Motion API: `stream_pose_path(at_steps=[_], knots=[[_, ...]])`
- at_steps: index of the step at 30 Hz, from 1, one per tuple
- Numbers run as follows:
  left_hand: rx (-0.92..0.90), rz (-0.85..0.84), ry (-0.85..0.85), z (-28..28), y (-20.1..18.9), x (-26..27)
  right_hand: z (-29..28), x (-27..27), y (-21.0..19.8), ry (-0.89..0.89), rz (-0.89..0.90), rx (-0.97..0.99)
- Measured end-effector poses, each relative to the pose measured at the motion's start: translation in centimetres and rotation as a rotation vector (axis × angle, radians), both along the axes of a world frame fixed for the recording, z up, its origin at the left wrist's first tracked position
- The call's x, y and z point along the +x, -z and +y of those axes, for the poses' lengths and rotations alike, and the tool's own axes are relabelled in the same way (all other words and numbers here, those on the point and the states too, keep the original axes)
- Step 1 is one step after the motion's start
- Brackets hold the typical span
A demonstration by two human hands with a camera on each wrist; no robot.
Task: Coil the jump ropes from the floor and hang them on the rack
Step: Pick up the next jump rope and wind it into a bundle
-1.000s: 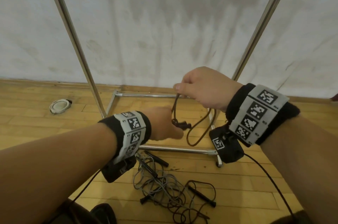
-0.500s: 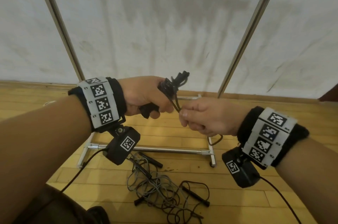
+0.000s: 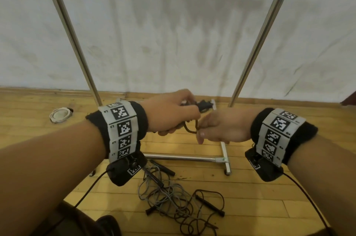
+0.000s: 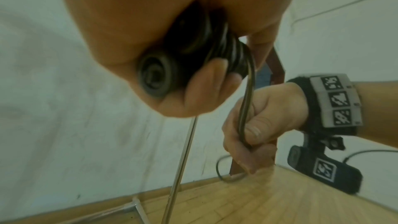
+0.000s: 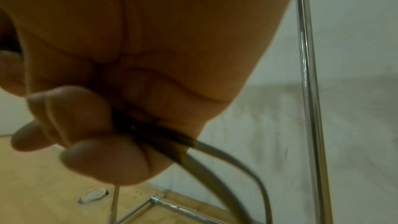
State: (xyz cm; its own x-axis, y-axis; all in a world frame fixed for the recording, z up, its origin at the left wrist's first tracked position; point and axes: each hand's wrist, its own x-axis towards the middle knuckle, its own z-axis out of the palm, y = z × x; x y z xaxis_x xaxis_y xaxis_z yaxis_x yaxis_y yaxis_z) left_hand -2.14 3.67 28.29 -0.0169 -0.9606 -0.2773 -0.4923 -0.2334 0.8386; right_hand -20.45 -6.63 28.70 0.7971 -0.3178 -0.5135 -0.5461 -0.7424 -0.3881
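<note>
- My left hand is closed round the black handles of the dark jump rope, with several turns of cord already wound about them; the fingers are curled tight on the bundle.
- My right hand sits just beside the left, its thumb and curled fingers pinching a doubled run of the same cord; a slack loop hangs out below the fist.
- The rope is held up in front of me, between the two uprights of the rack and above its base bar; nothing is hung yet that I can see.
- I judge the cord light and limp, with some spring in it, so the turns will want to unwind if I ease my grip.
- The handles are stiff and ridged, and I judge them the best place to hold; the cord looks smooth and may slip through a pinch.
- The handles' long axis runs roughly away from me and to my right, butt end towards my left wrist, tips poking out past my knuckles.
- A grey rope and another dark one lie tangled on the floor below my hands, handles pointing every way.
</note>
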Motion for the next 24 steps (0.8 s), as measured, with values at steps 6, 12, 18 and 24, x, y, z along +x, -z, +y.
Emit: stream_pose_path(at_steps=[6,12,18,24], knots=[[-0.13,0.039,-0.19,0.0,0.5,1.1,1.2,0.4,-0.3,0.033,-0.043,0.158],[-0.159,0.002,-0.294,-0.6,0.5,1.1,3.0,0.6,-1.6,0.055,-0.129,0.232],[-0.143,0.061,-0.338,-0.7,0.0,1.4,5.0,1.2,-2.4,0.053,-0.21,0.144],[-0.159,0.17,-0.35,-0.7,0.0,1.7,5.3,1.2,-2.8,0.127,-0.307,0.088]])
